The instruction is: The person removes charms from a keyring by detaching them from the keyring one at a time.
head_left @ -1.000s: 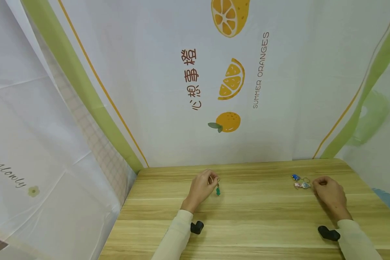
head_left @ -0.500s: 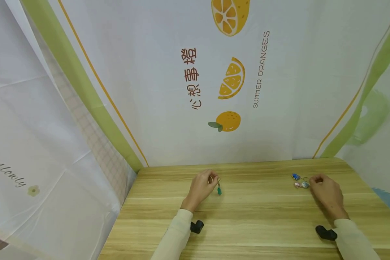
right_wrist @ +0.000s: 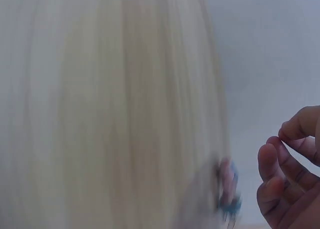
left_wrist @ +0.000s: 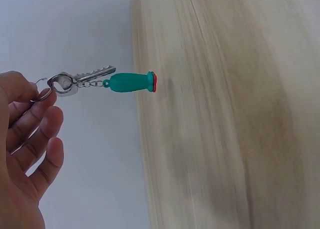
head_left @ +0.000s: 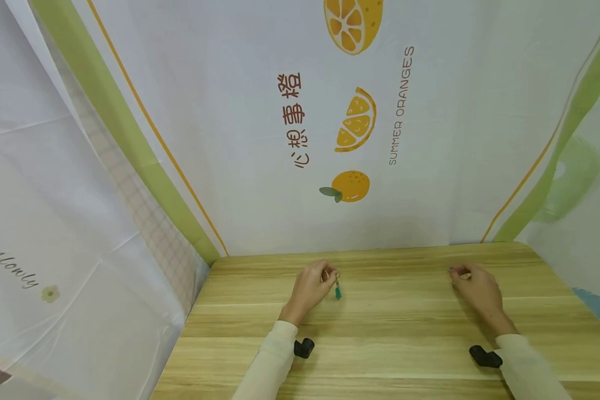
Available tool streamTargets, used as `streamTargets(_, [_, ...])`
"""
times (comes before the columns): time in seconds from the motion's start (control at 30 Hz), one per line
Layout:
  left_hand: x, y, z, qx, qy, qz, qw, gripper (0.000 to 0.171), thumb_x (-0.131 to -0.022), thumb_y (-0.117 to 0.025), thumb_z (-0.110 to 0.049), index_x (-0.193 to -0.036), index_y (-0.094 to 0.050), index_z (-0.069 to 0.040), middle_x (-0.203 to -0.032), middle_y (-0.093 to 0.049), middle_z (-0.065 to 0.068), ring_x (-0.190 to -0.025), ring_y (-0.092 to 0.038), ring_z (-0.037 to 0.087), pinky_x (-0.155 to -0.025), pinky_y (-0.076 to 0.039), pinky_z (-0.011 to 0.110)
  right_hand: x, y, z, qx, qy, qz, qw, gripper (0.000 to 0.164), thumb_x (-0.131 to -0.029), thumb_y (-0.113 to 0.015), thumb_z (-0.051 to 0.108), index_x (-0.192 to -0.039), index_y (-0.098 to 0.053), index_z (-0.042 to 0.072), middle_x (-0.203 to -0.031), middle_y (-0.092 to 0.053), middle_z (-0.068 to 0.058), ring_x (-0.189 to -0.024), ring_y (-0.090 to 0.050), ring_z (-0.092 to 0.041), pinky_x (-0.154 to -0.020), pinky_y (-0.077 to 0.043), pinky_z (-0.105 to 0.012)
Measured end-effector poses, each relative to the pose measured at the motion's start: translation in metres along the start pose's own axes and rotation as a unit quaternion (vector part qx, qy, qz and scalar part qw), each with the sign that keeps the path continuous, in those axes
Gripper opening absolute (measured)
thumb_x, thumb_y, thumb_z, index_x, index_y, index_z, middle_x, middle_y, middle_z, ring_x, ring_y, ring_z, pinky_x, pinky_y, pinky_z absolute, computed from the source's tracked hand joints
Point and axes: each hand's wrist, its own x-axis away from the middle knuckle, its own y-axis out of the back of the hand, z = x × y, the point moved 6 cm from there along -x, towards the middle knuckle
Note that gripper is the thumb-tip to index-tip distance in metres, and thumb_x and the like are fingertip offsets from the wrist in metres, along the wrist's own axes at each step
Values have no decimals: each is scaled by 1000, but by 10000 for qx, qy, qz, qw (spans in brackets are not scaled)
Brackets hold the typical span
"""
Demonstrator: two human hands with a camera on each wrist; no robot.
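My left hand point(head_left: 312, 286) pinches a metal key ring point(left_wrist: 46, 92) between thumb and forefinger. From that ring hang a silver key point(left_wrist: 95, 74) and a green vase-shaped charm point(left_wrist: 129, 82) with a red end, over the table. On the right, my right hand point(head_left: 480, 289) passes low over the table, thumb and finger tips close together, the other fingers loosely curled and nothing showing between them. Pink and teal charms point(right_wrist: 228, 181) appear blurred past its fingertips in the right wrist view. In the head view this hand covers most of them; a blue bit point(head_left: 451, 269) peeks out.
A wood-grain table point(head_left: 395, 333) spans the lower view. Its far edge meets a white cloth point(head_left: 250, 166) printed with oranges, and more cloth hangs at both sides. Each wrist wears a black camera mount point(head_left: 485, 356).
My right hand has moved left, from beside the blue and pink charms to over them, hiding them. My left hand stays nearly still with the key ring, its green charm swaying slightly.
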Motion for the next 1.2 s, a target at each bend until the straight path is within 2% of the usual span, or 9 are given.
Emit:
streamTargets(0.1, [-1,-1,-1,-21,-62,-32,10000,9,-104,-69,-16,-103,-77,-11,-90,-75,1,-70,-60,5,-60,-46,15,-4,-9,20,-78,406,-139,9990,23,-105,-65,20,-114,-74,0,-106,-76,-21,-84,-70,-27,-64,-50,-31])
streamTargets(0.23, [-2,-2,-2,-35,-123,-72,9999,9,-105,-69,-17,-104,-76,-12,-91,-74,0,-71,-60,5,-60,-46,15,-10,-22,46,-208,721,-124,9971,18,-103,-68,15,-110,-76,1,-102,-76,-17,-80,-68,-22,-64,-50,-28])
streamTargets(0.47, [-4,-2,-4,-26,-202,-116,9997,9,-104,-70,-17,-107,-76,-12,-94,-72,0,-74,-63,8,-62,-48,15,-13,-43,84,-447,767,196,9959,20,-105,-66,18,-113,-75,2,-105,-75,-15,-79,-65,-16,-63,-50,-26])
streamTargets(0.8, [-7,-2,-9,-47,-169,-177,9997,11,-104,-71,-18,-106,-78,-11,-96,-71,0,-76,-64,8,-63,-49,16,-10,-66,125,-688,1201,244,9901,9,-102,-70,11,-105,-77,6,-97,-74,-8,-73,-57,-11,-64,-47,-25])
streamTargets(1.0, [-10,-4,-13,12,-105,-193,9998,9,-103,-71,-17,-104,-78,-11,-93,-73,0,-75,-65,9,-63,-50,15,-5,-79,146,-735,1381,380,9870,6,-100,-73,13,-103,-76,9,-95,-74,-4,-69,-55,-8,-62,-47,-25])
streamTargets(1.2, [-13,-5,-16,-69,13,-190,9998,7,-103,-72,-15,-101,-77,-11,-89,-74,0,-73,-64,7,-63,-50,15,0,-87,166,-783,1781,254,9806,4,-97,-76,10,-100,-75,8,-91,-74,-1,-65,-53,-2,-59,-46,-23])
